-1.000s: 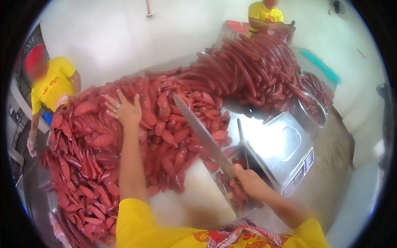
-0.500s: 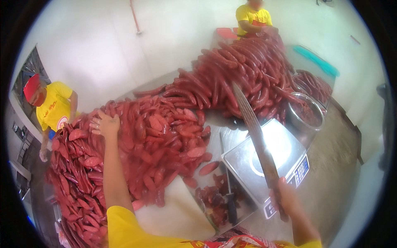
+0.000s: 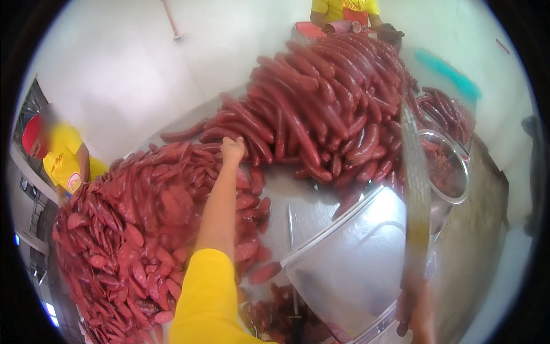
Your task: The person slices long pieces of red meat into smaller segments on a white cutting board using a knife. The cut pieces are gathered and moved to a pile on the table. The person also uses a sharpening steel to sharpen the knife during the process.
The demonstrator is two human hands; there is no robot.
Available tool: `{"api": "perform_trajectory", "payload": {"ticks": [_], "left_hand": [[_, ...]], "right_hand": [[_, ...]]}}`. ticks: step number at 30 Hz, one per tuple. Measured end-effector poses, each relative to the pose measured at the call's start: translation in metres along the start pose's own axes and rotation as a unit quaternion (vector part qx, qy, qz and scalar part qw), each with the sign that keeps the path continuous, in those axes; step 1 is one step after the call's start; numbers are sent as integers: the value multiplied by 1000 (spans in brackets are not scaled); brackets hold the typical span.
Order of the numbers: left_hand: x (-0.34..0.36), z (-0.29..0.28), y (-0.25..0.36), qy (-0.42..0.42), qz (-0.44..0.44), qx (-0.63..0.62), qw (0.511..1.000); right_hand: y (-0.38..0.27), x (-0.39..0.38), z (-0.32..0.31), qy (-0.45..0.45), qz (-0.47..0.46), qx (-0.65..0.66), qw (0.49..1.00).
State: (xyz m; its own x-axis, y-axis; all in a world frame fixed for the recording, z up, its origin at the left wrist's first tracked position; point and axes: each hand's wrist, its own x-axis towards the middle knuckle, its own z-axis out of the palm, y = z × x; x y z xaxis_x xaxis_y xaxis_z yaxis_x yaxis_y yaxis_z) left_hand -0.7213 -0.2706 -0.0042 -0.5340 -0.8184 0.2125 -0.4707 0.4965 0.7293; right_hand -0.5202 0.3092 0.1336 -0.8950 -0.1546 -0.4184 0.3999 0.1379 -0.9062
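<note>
My left hand (image 3: 232, 149) reaches out over the table with its fingers closed round a dark red whole sausage (image 3: 208, 147), where the whole pile meets the cut one. In my right hand (image 3: 423, 315), low on the right, is the handle of a long knife (image 3: 415, 189). Its blade points up and away past the weighing scale (image 3: 349, 252). A heap of cut sausage pieces (image 3: 137, 229) lies beside my left forearm. Beyond my left hand rises a big pile of whole sausages (image 3: 321, 109).
A steel bowl (image 3: 458, 198) of reddish scraps stands right of the scale. Near me lie a sharpening rod (image 3: 295, 321) and dark red scraps (image 3: 278, 307). One co-worker (image 3: 69, 152) stands at the left, another (image 3: 326, 8) at the far end. A teal lid-like thing (image 3: 447, 71) lies far right.
My left hand has moved right and away, from the cut pieces to the whole sausages, and closed. The knife has swung right and more upright. The view has shifted.
</note>
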Motion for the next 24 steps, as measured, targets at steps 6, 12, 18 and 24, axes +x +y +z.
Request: {"api": "perform_trajectory", "payload": {"ticks": [6,12,18,24], "left_hand": [[16,18,8,9,-75,164,984],[-7,-48,17,39,-84,10,996],[-96,-201,57,-61,-10,-385,921],[-261,-289,45,-274,-71,-377,882]], "right_hand": [[8,2,2,51,29,-37,998],[11,-16,-11,7,10,-19,1000],[19,-57,-4,-6,-67,9,998],[19,-99,21,-74,-88,-2,993]]}}
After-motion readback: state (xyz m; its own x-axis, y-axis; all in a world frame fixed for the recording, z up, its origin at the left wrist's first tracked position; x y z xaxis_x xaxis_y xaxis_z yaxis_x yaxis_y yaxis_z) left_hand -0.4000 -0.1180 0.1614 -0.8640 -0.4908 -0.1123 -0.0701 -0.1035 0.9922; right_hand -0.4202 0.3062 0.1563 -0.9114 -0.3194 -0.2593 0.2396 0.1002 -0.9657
